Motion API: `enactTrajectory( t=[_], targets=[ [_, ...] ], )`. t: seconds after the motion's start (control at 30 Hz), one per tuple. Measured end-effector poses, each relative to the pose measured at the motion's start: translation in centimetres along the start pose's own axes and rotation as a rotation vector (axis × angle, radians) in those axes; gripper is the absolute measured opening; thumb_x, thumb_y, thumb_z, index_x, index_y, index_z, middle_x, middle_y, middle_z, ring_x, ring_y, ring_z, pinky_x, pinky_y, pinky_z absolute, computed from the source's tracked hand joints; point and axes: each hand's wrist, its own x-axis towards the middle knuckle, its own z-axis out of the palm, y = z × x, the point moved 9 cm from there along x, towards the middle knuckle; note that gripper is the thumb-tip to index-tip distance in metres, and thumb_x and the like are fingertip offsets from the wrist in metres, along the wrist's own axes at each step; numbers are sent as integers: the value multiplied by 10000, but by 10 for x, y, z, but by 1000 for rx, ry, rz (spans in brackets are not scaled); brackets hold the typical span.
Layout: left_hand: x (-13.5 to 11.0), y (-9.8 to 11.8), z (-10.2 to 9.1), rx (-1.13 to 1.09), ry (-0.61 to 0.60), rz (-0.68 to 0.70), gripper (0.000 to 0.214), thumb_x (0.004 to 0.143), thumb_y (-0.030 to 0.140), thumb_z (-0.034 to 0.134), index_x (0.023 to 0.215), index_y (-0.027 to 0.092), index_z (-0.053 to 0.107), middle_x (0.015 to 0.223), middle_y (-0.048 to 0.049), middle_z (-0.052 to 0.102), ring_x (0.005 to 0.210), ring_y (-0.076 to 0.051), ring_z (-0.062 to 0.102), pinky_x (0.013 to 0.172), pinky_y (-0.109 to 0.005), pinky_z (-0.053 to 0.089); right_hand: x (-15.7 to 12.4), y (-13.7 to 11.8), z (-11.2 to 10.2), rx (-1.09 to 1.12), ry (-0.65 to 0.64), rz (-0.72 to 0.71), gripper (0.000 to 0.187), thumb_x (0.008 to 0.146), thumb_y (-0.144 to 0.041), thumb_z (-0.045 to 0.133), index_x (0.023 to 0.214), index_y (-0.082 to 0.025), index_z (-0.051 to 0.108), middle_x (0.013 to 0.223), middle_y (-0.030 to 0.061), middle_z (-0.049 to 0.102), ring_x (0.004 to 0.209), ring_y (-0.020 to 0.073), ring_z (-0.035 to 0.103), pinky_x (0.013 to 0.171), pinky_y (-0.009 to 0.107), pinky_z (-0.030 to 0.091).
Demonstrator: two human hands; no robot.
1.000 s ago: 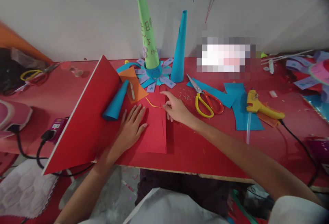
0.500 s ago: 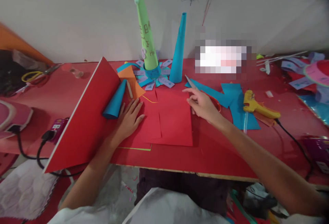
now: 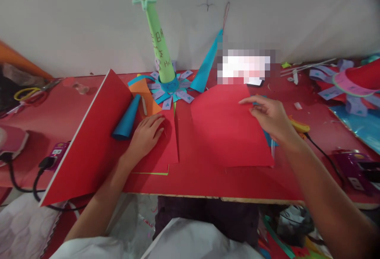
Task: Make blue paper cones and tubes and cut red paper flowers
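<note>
At the bottom centre of the frame, a plain whitish shirt (image 3: 190, 243) falls in soft creases over dark purplish-brown trousers (image 3: 208, 215). A loose, matching sleeve (image 3: 92, 248) shows at lower left, its forearm (image 3: 108, 195) bare.

At three o'clock from the view's centre, the right hand (image 3: 268, 118) pinches the edge of a curved red sheet (image 3: 227, 132) over the desk (image 3: 204, 185). At eight o'clock, the left hand (image 3: 145, 136) rests on red paper (image 3: 166, 148). A green cone (image 3: 160, 49) stands at eleven; a blue cone (image 3: 207, 65) tilts at one.
</note>
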Motion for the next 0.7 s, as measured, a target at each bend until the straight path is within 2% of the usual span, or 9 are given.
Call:
enactTrajectory(
  t=[0.13, 0.27, 0.3, 0.37, 0.47, 0.53, 0.6, 0.7],
  targets=[
    [23, 25, -11, -55, 57, 47, 459, 1132, 361, 409, 1462, 145, 644, 1561, -150, 637, 1457, -311, 597, 1271, -493, 453, 4, 21, 18, 123, -18, 122, 421, 796, -206, 562, 1130, -218, 818, 605, -34, 484, 498, 125, 287, 511, 300, 199],
    [46, 47, -7, -154, 70, 114, 475, 1139, 385, 417, 1501, 140, 604, 1594, -139, 605, 1509, -282, 556, 1304, -448, 427, 4, 38, 39, 155, -14, 141, 421, 806, -233, 574, 1138, -210, 830, 607, -26, 545, 498, 121, 314, 506, 287, 235],
    [52, 50, -4, -169, 69, 121, 481, 1138, 385, 421, 1516, 139, 586, 1605, -139, 593, 1518, -284, 546, 1310, -453, 419, 4, 40, 44, 143, -20, 128, 415, 814, -244, 572, 1135, -207, 832, 641, -12, 599, 505, 122, 348, 509, 284, 260],
    [69, 54, 0, -188, 89, 117, 494, 1134, 394, 428, 1548, 151, 542, 1621, -141, 573, 1538, -288, 521, 1312, -472, 416, 5, 42, 53, 135, -35, 66, 391, 819, -246, 569, 1101, -204, 836, 840, 42, 749, 600, 146, 514, 565, 290, 381],
    [102, 62, 2, -229, 165, 121, 454, 1121, 365, 451, 1541, 207, 527, 1619, -124, 572, 1538, -264, 521, 1303, -459, 428, 7, 45, 59, 144, -44, -5, 362, 810, -227, 558, 1033, -213, 843, 1037, 78, 818, 791, 207, 671, 689, 330, 501],
    [129, 69, 0, -238, 218, 128, 432, 1105, 318, 487, 1518, 206, 543, 1595, -129, 583, 1537, -249, 522, 1312, -420, 413, 8, 49, 59, 145, -41, -13, 367, 807, -210, 554, 1028, -227, 847, 1082, 78, 827, 845, 224, 704, 722, 345, 528],
    [157, 77, 1, -184, 223, 137, 480, 1086, 283, 532, 1558, 195, 508, 1651, -148, 527, 1591, -265, 457, 1336, -430, 370, 8, 53, 59, 139, -46, -7, 385, 809, -200, 553, 1053, -239, 849, 1089, 68, 831, 831, 224, 713, 724, 354, 538],
    [194, 88, 14, -40, 108, 134, 617, 1035, 331, 661, 1603, 171, 480, 1700, -184, 477, 1609, -342, 425, 1345, -507, 334, 6, 55, 60, 137, -60, -12, 404, 818, -186, 549, 1089, -242, 844, 1104, 63, 838, 839, 230, 729, 775, 385, 561]
  ],
)
